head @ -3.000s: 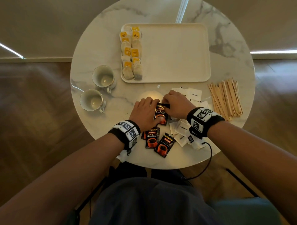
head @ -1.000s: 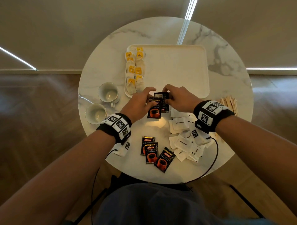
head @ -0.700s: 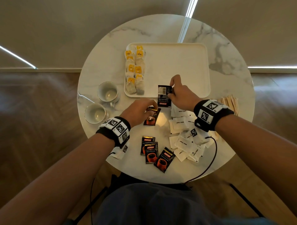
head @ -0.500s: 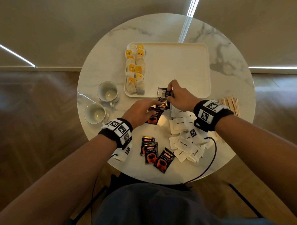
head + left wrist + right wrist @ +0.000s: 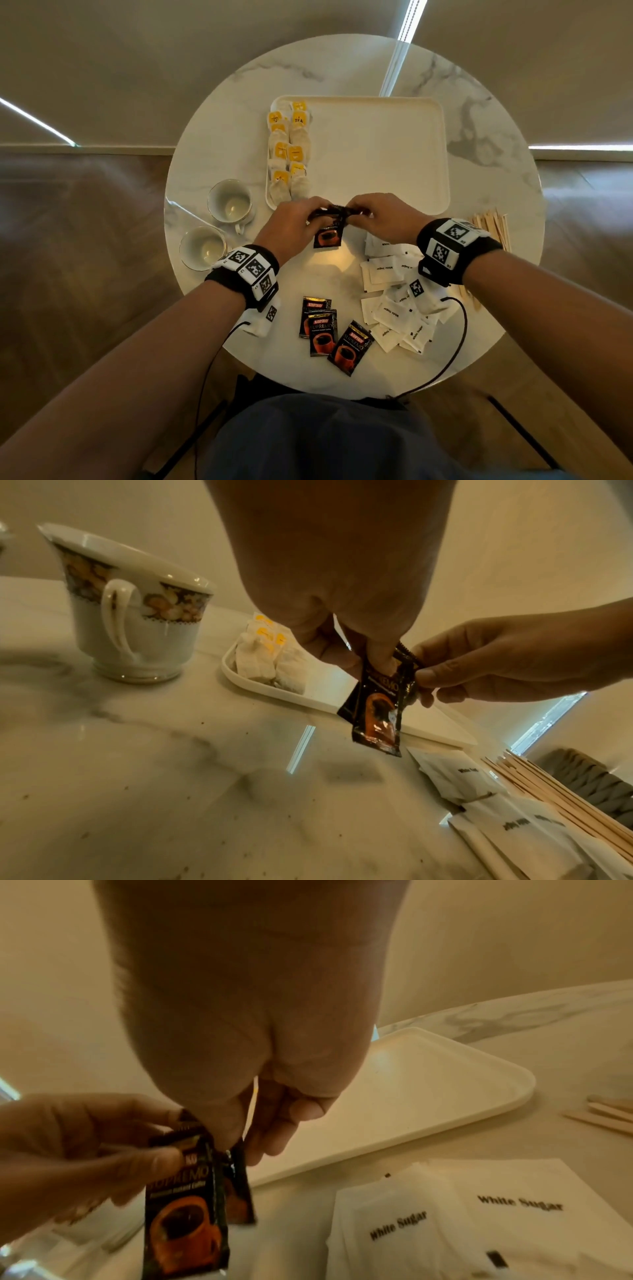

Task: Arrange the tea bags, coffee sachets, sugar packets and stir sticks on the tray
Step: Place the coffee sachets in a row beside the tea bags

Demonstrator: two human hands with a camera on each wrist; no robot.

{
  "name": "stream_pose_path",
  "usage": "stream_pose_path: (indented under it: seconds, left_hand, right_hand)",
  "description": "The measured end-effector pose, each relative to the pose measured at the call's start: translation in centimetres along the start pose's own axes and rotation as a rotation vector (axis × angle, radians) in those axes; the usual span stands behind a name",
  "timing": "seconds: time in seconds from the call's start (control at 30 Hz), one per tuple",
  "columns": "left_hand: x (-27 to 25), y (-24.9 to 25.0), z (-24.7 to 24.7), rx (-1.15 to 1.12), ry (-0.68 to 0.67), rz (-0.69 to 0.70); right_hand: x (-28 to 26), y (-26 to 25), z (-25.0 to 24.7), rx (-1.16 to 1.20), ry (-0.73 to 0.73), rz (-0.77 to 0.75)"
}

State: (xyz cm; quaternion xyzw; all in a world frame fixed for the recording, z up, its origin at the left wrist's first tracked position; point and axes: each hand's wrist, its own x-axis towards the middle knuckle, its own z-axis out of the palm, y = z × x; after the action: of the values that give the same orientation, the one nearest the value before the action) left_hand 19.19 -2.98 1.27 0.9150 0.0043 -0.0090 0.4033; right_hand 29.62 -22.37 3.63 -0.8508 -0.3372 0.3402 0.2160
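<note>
Hands meet above a round marble table (image 5: 496, 192) in the head view: the left hand (image 5: 291, 226) and right hand (image 5: 383, 217) both pinch the top edges of dark coffee sachets (image 5: 328, 229), held just off the stone at the near rim of a cream tray (image 5: 442, 154). Tea bags (image 5: 289, 154) already line the tray's left side in two rows; three more sachets (image 5: 330, 334), white sugar packets (image 5: 394, 294) and wooden stir sticks (image 5: 489, 226) lie loose on the table, beside two cups (image 5: 229, 202). From the left wrist, thumb and fingertips (image 5: 383, 664) nip the crimped top seal of a glossy foil sachet (image 5: 380, 710), which hangs limp, light and likely slick; the seal looks the surest hold. From the right wrist, the right hand's (image 5: 240, 1042) thumb and forefinger clamp a second sachet (image 5: 240, 1191) edge-on behind the first (image 5: 186, 1218), other fingers loosely curled; flat paper packets (image 5: 445, 1218) marked "White Sugar" rest below, near the smooth, round-cornered tray (image 5: 445, 1096).
</note>
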Motion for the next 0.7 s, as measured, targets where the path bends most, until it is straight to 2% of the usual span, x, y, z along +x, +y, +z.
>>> stream_pose_path:
  seconds: [0.13,0.27,0.33,0.4,0.53,0.7]
  left_hand:
    - [0.2,-0.1,-0.5,-0.072,-0.022,-0.111]
    - [0.4,-0.2,-0.7,0.026,-0.096,0.016]
    - [0.6,-0.5,-0.4,0.049,-0.080,0.080]
    - [0.9,-0.3,-0.4,0.025,-0.059,0.089]
    - [1.3,0.3,-0.8,0.012,-0.075,0.021]
    - [1.3,0.6,-1.3,-0.022,-0.052,-0.066]
  right_hand:
    - [0.1,0.2,-1.1,-0.005,0.063,0.040]
    - [0.5,0.5,-1.6,-0.003,0.074,0.061]
    - [0.6,0.4,-1.6,-0.032,0.026,0.033]
    - [0.6,0.1,-1.4,-0.067,-0.030,0.004]
    - [0.7,-0.4,-1.5,-0.113,-0.078,-0.026]
    - [0.6,-0.8,-1.8,-0.104,-0.063,-0.032]
